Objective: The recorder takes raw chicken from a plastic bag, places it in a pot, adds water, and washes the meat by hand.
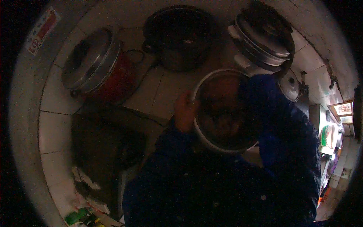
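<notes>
My left hand [185, 112] grips the left rim of a round, light-rimmed basin or pot [202, 131] held close in front of my body. Its inside is very dark, with dim reddish-brown patches, so the contents cannot be made out. My right arm, in a dark blue sleeve [263, 99], crosses the basin's right side and hides part of the rim. The sleeve ends over the basin's far right edge. Shadow keeps the right hand itself from being told apart from the basin's interior.
A red pot with a metal lid [122, 76] stands at left, a dark pot [181, 42] behind, a lidded cooker [261, 42] at back right. A dark boxy object [105, 136] sits front left. A pot lid [289, 85] leans near the tiled wall [320, 73].
</notes>
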`<state>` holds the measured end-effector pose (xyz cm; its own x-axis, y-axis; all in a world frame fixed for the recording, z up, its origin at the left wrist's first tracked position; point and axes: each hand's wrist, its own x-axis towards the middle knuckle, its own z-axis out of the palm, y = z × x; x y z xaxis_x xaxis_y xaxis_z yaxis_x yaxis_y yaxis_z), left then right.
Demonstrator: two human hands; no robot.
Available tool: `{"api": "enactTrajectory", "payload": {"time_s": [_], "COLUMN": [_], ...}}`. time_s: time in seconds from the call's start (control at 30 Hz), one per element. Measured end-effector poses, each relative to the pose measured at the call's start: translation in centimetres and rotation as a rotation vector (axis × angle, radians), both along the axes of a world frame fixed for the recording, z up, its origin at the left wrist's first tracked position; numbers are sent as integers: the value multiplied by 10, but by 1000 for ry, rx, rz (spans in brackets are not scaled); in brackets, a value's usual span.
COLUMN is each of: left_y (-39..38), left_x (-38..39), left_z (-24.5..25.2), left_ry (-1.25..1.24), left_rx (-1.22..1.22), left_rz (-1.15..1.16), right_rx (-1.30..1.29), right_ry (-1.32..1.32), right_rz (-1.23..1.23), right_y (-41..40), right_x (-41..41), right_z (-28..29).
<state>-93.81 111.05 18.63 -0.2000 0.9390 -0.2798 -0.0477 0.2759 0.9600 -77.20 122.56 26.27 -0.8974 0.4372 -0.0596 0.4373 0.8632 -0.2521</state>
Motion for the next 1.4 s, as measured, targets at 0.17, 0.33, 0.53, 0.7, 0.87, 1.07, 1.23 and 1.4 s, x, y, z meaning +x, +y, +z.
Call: {"api": "enactTrajectory", "payload": {"time_s": [0.17, 0.33, 0.53, 0.7, 0.87, 1.07, 1.23, 1.4], "left_y": [-1, -3, 5, -1, 1, 5, 9, -2], "left_x": [-3, -6, 0, 1, -2, -7, 3, -15], "left_z": [-19, -12, -19, 3, 7, -9, -11, -16], "left_ry": [36, -30, 32, 6, 70, 228, 215, 420], "left_rx": [92, 105, 108, 89, 70, 74, 125, 14], "left_rz": [79, 99, 104, 108, 30, 28, 11, 55], "right_rx": [-37, -7, 83, 179, 132, 302, 735, -8], "right_ry": [-78, -44, 48, 209, 133, 644, 779, 184], "right_rz": [-31, -81, -181, -245, -187, -355, -376, -245], "right_y": [-52, -63, -76, -70, -48, -28, 32, 104], "right_x": [17, 17, 18, 7, 6, -30, -67, -127], "right_z": [-9, -34, -60, -102, -85, 1, 52, 68]}}
